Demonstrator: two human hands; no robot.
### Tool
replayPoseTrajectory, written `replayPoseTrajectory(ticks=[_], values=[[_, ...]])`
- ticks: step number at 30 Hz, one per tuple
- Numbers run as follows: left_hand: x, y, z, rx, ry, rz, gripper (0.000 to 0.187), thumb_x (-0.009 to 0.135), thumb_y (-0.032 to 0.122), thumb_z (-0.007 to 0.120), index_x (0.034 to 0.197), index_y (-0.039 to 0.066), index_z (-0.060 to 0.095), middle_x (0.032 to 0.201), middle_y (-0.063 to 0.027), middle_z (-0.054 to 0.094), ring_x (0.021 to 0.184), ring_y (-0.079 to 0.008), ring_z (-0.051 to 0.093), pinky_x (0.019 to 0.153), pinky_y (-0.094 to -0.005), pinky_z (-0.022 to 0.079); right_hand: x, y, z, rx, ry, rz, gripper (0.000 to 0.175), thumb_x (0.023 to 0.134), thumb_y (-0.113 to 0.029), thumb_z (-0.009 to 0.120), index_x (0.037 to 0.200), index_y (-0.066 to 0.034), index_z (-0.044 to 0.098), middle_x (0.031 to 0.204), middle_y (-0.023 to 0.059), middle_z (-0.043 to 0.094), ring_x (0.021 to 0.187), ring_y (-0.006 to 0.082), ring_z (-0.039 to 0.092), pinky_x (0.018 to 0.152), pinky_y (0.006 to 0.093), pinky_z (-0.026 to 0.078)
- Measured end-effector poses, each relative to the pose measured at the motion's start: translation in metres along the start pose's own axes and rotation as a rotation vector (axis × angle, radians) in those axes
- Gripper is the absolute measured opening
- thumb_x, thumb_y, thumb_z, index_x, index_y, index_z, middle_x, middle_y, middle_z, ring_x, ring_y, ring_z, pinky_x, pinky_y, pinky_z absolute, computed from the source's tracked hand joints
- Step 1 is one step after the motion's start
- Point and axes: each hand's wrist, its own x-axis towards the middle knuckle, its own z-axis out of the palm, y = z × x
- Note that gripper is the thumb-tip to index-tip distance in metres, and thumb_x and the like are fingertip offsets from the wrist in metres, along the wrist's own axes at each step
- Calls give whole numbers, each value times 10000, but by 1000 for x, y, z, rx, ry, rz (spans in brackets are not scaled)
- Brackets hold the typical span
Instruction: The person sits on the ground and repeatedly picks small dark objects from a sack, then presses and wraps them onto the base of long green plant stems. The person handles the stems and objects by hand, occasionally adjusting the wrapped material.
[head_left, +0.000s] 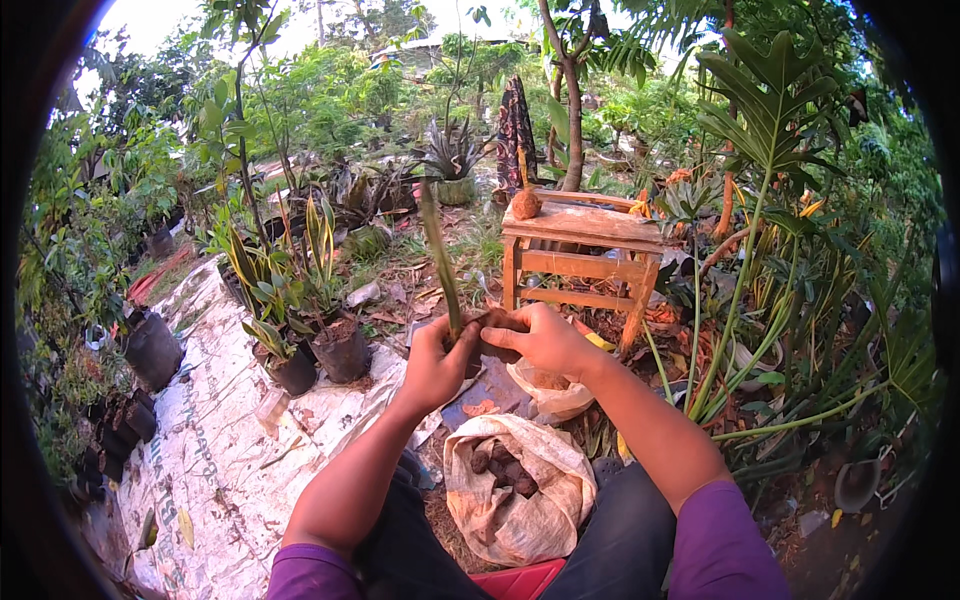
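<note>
My left hand (441, 361) holds a long, narrow green leaf (439, 259), likely a snake plant's, nearly upright at its base. Close beside it, my right hand (541, 339) pinches a dark brown piece of material (491, 319) that reaches my left fingers; whether it is soil, fibre or plastic is unclear. Between my legs stands a rolled-down woven sack (517, 536) with dark brown clumps (511, 469) inside. Behind it is a smaller pale bag (574, 399) holding brown fibrous material, partly hidden below my right forearm.
A wooden stool (589, 225) ahead bears a round brown fibrous ball (526, 203) with a yellowish leaf. To the left, potted snake plants (319, 247) and black polybags (152, 349) border a dirty white sheet (217, 450). Large-leaved stems (742, 300) crowd the right. A red seat (517, 581) shows below.
</note>
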Motion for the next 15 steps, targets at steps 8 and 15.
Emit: replayPoseTrajectory(ticks=[8,15], values=[[11,1,-8,-4,301,84,224,1086,180,619,1043,-27,696,758,20,638,637,-50,569,556,-253,455,-1,3,-18,204,-140,-74,328,1000,-133,737,1269,45,672,1090,90,743,1030,153,709,907,303,580],[3,1,-1,-97,29,-7,196,1099,180,601,1025,10,664,772,38,615,652,-43,545,561,-249,436,-10,-22,5,57,49,-43,321,1032,-261,713,1140,41,739,898,50,745,794,117,664,705,280,522]])
